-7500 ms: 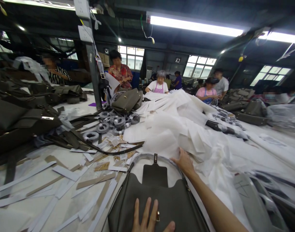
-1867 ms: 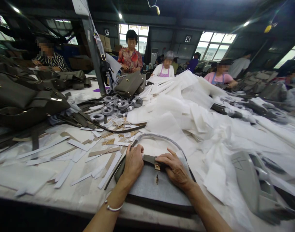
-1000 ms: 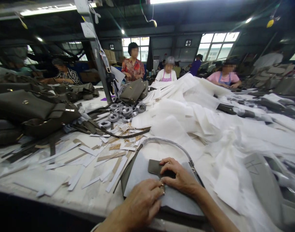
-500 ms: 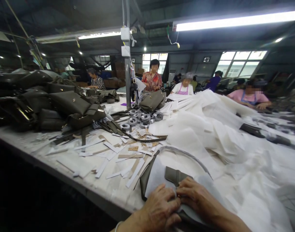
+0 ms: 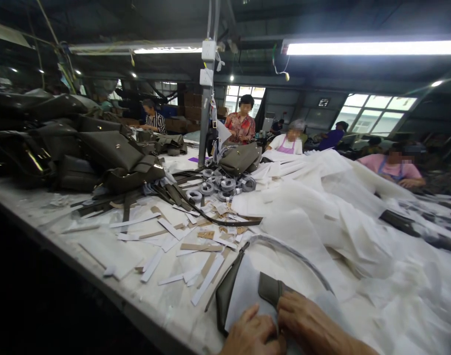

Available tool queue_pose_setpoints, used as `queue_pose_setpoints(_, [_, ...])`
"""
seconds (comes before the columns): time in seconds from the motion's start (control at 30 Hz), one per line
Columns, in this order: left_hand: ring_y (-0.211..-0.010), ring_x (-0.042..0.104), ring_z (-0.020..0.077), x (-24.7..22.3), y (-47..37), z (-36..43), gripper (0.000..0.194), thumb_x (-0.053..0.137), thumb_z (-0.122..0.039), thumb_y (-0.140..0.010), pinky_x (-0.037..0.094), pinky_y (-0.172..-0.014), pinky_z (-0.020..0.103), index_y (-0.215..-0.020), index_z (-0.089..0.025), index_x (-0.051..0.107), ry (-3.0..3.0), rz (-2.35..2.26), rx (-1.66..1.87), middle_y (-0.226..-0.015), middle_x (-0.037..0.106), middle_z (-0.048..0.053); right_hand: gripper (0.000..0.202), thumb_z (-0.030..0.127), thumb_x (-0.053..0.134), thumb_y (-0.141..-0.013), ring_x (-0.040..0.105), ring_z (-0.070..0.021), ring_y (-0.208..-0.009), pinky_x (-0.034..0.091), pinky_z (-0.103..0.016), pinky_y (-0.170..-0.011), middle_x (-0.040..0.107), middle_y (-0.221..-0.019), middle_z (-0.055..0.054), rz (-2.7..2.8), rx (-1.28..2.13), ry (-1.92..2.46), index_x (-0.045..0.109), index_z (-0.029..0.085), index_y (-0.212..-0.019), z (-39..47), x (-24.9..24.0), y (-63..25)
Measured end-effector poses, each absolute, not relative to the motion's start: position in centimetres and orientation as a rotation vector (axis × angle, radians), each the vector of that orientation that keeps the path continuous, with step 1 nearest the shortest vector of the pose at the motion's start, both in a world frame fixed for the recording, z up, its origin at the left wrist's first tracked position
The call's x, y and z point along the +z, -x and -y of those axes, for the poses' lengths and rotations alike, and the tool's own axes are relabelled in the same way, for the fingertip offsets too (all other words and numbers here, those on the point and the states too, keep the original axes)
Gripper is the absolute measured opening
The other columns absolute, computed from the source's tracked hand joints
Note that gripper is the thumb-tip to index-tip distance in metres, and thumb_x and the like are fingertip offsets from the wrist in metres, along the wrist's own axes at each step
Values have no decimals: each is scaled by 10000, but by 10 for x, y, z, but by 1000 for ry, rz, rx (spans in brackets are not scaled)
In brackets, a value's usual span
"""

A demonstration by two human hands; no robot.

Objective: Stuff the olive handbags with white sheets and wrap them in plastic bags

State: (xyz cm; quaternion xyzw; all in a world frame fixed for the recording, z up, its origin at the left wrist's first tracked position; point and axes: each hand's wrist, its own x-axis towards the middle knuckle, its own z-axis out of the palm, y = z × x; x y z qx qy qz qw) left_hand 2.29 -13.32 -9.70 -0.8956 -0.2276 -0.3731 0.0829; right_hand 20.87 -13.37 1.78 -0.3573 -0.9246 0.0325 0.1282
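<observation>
A dark olive handbag (image 5: 225,301) lies at the table's near edge, its body partly covered by pale grey-white wrapping (image 5: 243,281). Its handle (image 5: 292,251), wrapped in grey, arches away from me. Across the front shows a dark olive flap (image 5: 271,288). My left hand (image 5: 255,333) is on the front of the bag with curled fingers, partly cut off by the lower frame edge. Close beside it, my right hand (image 5: 306,318) bends its fingers over the flap's lower part. Both sets of fingertips meet near the middle, and what they pinch there is mostly hidden.
Paper and card strips (image 5: 206,276) litter the table (image 5: 166,305) to the left. Several wrapped rolls (image 5: 228,184) and dark straps (image 5: 225,222) lie beyond. Olive bags (image 5: 110,153) are heaped at left, white sheeting (image 5: 321,207) at right. A post (image 5: 205,118) rises behind; several people work farther back.
The view has shifted, so the bag and hands sit lower and slightly right in the picture. My hands remain on the bag, fingers close together.
</observation>
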Motion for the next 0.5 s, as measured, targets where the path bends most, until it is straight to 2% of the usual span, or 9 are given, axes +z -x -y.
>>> queue_pose_setpoints(0.07, [-552,536,89,-104,-29,132,149,566,-300,-926,493,-954,315,-795,-234,589,2574,735,-1241,-649,582,-50,241,222,469,-961,575,-171,-663,418,-284,-611,669,-784,-26,2766,81,993,570,224,-743,138,13,-210])
queue_pose_setpoints(0.13, [-547,534,77,-104,-31,131,238,544,-325,-938,495,-956,297,-727,-216,552,2524,734,-1343,-631,559,-62,219,219,444,-981,576,-178,-683,406,-287,-607,666,-819,-40,2821,119,970,568,214,-801,140,15,-211])
queue_pose_setpoints(0.23, [-696,606,90,-90,-26,131,180,531,-313,-950,491,-965,303,-800,-226,578,2571,701,-1308,-866,654,-29,235,198,412,-1005,594,-161,-714,411,-261,-613,663,-845,-39,2902,298,980,581,197,-842,137,31,-211])
queue_pose_setpoints(0.33, [-862,632,123,-71,-18,131,151,550,-386,-949,502,-943,307,-923,-245,596,2691,685,-1173,-1118,647,17,255,193,400,-1017,614,-140,-768,428,-232,-636,663,-905,-37,2917,497,1007,610,187,-874,130,44,-212])
queue_pose_setpoints(0.5, [-841,634,115,-60,-14,125,184,523,-412,-966,502,-909,263,-952,-243,594,2781,602,-1104,-1021,659,3,211,190,448,-992,603,-137,-733,412,-239,-608,664,-885,-27,2954,453,1009,611,182,-859,125,37,-217])
